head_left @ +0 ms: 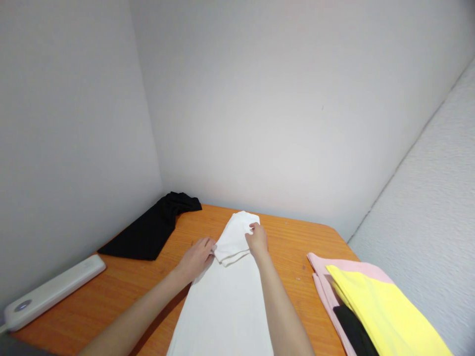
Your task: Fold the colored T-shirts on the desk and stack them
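Note:
A white shirt (230, 306) lies lengthwise on the wooden table in front of me, folded into a long strip. Its far end carries a folded-over part with hemmed edges, which looks like a sleeve (233, 240). My left hand (198, 256) is at the left edge of that part, its fingertips closed on the cloth. On the opposite side my right hand (258, 240) pinches the fabric near the right edge between thumb and fingers. The near end of the shirt runs out of view at the bottom.
At the back left lies a black garment (144, 232), partly crumpled. A white power strip or similar long device (55, 291) rests along the left wall. On the right are stacked pink (365, 269), yellow (393, 311) and black (354, 329) clothes. Walls border the wooden table (293, 247).

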A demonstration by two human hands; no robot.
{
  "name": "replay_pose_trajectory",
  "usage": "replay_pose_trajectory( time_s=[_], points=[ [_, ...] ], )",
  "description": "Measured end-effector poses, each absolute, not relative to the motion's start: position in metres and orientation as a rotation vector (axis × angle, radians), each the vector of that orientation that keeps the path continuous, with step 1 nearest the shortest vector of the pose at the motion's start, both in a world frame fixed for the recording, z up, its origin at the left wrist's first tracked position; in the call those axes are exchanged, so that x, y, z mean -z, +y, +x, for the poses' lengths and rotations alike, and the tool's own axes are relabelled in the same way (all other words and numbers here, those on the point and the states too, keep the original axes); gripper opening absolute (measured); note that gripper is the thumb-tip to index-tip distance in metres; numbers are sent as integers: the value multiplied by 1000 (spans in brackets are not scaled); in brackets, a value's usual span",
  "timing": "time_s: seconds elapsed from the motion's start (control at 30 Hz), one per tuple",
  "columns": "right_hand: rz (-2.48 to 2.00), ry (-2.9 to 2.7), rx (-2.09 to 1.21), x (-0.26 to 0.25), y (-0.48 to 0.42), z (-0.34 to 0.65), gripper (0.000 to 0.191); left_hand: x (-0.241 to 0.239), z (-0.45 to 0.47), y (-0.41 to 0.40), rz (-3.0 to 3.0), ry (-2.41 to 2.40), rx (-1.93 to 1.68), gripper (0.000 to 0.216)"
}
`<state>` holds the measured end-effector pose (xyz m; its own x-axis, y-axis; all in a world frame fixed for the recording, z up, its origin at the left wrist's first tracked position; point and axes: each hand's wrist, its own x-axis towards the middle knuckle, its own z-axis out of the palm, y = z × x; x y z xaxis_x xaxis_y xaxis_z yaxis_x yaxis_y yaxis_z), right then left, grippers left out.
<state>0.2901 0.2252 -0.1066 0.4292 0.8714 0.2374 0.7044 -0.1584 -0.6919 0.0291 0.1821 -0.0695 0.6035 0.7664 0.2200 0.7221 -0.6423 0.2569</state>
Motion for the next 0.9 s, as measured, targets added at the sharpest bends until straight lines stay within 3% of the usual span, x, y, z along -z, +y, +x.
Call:
replay_pose_trajectory(
  time_s=[0.13, 0.23, 0.37, 0.9],
  points=[
    [-2020, -1359, -199, 93, 218, 289, 20, 73, 26, 184, 2612, 1276, -543, 14],
    [-2071, -1393, -213, 94, 215, 288, 21, 73, 25, 184, 2582, 1235, -585, 17],
    [-2081, -1436, -255, 104, 216, 287, 5, 73, 22, 186, 2525, 1205, -633, 20],
    [-2050, -1485, -307, 111, 222, 301, 12, 72, 21, 183, 2567, 1144, -696, 16]
  ],
)
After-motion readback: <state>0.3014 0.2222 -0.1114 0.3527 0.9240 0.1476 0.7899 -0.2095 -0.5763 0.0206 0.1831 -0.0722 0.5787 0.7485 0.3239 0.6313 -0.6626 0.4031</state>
